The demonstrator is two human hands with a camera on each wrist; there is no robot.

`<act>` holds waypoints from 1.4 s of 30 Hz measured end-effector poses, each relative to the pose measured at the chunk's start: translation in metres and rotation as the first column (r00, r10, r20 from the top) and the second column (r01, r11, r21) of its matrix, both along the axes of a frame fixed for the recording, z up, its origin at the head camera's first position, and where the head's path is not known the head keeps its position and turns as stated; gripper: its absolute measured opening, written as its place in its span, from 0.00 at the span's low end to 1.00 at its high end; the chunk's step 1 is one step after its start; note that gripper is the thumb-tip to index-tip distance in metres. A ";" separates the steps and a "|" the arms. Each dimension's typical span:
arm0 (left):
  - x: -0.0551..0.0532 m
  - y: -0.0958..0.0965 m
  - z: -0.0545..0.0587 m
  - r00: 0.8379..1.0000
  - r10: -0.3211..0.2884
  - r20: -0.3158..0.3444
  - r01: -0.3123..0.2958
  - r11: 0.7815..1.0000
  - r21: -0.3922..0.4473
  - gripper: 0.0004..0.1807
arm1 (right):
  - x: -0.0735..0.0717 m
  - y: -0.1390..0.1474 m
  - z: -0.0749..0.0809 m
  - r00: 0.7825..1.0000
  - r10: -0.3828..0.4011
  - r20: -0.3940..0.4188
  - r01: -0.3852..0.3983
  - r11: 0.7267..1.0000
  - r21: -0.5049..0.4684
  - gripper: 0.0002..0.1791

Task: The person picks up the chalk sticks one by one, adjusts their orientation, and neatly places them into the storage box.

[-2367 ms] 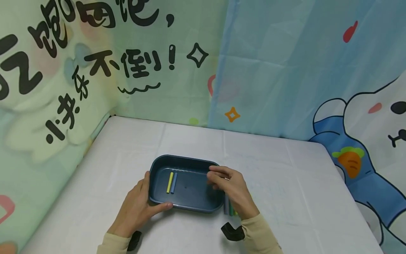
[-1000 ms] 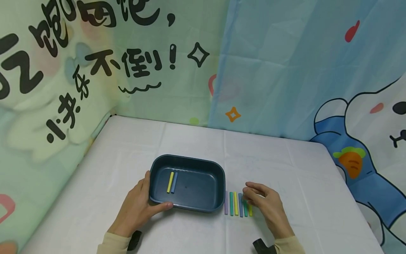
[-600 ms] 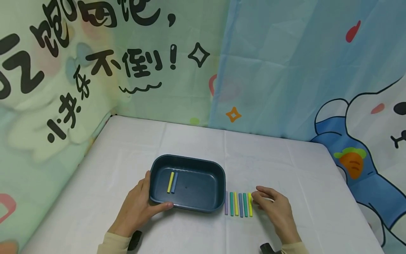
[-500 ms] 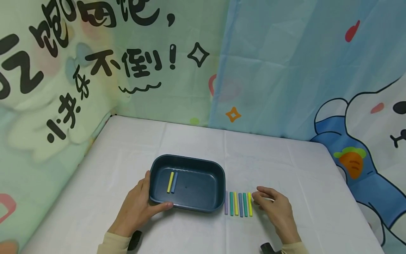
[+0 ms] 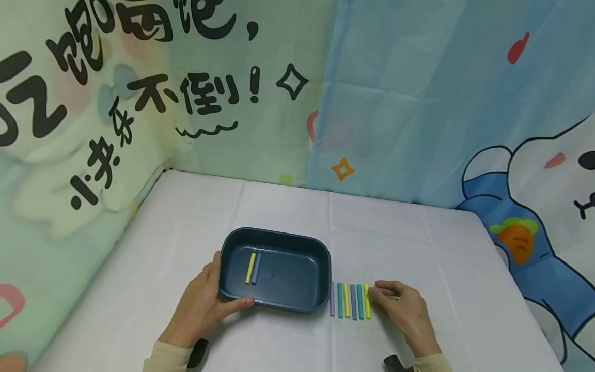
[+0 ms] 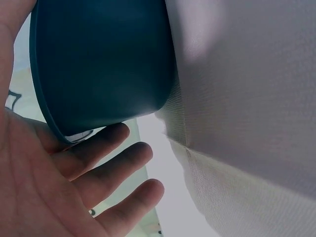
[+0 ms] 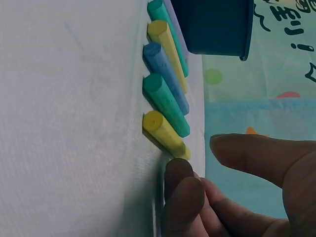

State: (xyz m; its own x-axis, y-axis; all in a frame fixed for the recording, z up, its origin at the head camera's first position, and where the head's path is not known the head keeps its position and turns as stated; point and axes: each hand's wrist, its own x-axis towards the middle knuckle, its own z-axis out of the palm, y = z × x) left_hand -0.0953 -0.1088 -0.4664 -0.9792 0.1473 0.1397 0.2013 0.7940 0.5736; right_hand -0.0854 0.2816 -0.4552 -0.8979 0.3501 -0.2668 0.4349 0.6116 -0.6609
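My left hand [image 5: 197,299] steadies the dark blue tray [image 5: 274,307] at its left front corner. The thumb lies along the front rim, and in the left wrist view the spread fingers [image 6: 116,177] reach beside the outer wall [image 6: 103,64]. Inside the tray lie a yellow chalk stick [image 5: 250,268] and a blue one [image 5: 256,269]. My right hand [image 5: 404,310] is low at the right end of a chalk row, loosely bent, its fingertips right beside the outermost yellow chalk [image 7: 165,133]. Nothing shows between its parted fingers.
Several more chalk sticks lie side by side right of the tray: purple [image 5: 332,298], green [image 5: 340,299], yellow [image 5: 346,299], blue [image 5: 354,301] and green [image 5: 360,301]. A white cloth [image 5: 409,237] covers the table. Printed curtains [image 5: 395,103] stand behind and at the left.
My right hand has moved from over the tray's right side to the right end of the chalk row, then slightly lower. The row is uncovered. Left hand and tray stay put.
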 end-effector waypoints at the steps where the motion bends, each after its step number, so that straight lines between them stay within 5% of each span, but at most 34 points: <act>1: 0.000 0.000 0.000 1.000 0.001 0.003 -0.001 1.000 0.001 0.68 | 0.000 0.000 0.000 1.000 0.006 0.006 -0.006 1.000 0.012 0.31; 22: 0.000 0.000 0.002 1.000 0.004 0.011 -0.004 1.000 -0.007 0.69 | -0.010 -0.001 0.001 0.990 0.131 0.045 -0.135 0.984 0.116 0.25; 42: 0.000 0.000 0.001 1.000 -0.002 -0.006 0.002 1.000 -0.002 0.68 | -0.012 -0.002 -0.003 0.993 0.115 0.037 -0.119 0.985 0.123 0.21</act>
